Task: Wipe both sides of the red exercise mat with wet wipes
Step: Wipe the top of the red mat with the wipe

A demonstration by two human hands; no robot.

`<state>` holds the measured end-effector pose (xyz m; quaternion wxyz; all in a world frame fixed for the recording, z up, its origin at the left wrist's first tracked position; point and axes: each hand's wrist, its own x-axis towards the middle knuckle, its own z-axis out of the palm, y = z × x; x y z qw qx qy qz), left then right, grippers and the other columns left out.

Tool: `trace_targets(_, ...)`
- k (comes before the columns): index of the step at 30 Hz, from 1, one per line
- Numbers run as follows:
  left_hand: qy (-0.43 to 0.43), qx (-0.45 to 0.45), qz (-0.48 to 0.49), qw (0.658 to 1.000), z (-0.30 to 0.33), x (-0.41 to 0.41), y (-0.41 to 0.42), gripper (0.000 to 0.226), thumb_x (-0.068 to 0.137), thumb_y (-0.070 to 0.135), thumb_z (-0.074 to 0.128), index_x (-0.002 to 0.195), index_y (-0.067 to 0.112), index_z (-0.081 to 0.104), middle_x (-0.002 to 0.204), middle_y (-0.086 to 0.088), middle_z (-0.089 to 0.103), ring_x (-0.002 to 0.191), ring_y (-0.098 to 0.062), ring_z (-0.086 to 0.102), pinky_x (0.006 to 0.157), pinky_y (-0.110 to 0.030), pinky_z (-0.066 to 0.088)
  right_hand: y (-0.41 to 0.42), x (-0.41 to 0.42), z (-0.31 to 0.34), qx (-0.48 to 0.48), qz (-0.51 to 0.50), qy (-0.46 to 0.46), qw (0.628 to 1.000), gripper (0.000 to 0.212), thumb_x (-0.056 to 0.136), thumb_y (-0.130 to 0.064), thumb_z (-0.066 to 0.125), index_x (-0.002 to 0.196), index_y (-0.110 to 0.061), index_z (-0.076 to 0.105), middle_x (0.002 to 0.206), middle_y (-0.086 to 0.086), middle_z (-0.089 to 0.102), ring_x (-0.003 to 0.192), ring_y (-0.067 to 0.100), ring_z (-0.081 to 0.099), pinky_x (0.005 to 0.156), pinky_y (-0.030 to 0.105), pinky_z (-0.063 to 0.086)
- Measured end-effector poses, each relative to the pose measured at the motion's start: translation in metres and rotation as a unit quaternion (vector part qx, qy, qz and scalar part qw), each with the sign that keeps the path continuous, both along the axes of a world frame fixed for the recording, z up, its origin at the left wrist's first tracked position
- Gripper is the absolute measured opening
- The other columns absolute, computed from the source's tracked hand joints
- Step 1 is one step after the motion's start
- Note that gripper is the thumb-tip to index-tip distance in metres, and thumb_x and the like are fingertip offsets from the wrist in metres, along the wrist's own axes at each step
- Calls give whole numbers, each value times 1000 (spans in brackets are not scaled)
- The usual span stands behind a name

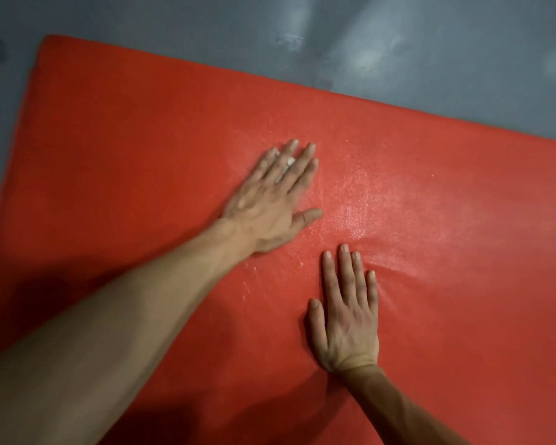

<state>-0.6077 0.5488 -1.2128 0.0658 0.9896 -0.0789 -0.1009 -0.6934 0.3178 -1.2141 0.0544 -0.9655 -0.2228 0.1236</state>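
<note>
Left hand (267,200) flat, fingers straight, wipe (286,167) pressed under them on red mat (446,284), floor (366,43) beneath. Right hand (347,313) flat, bracing nearer. Advice: overlap strokes outward from damp sheen beside thumb.

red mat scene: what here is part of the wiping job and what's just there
In the job:
red exercise mat
left hand, flat, white wet wipe showing between its fingers
right hand, flat on the mat

Just there:
grey floor
</note>
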Motion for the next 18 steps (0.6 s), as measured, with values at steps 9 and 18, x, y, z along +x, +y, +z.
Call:
trace_targets(9,-17,-15,59,998,-5,36,5,88,98,66,-1,164,7,-2,171,-15,-13,158,-35,-14,129,-50,-6,1,1,0,-6,1,2,1000,73,96,-41,31,163,-16,18,172,7,8,158,27,8,124,57,13)
trace_targets(18,7,-22,145,989,-4,90,65,84,102,65,5,164,8,1,172,-13,-9,158,-36,-12,128,-52,-7,1,2,0,-10,4,5,1000,73,96,-41,31,163,-16,18,171,8,8,158,27,7,124,57,12)
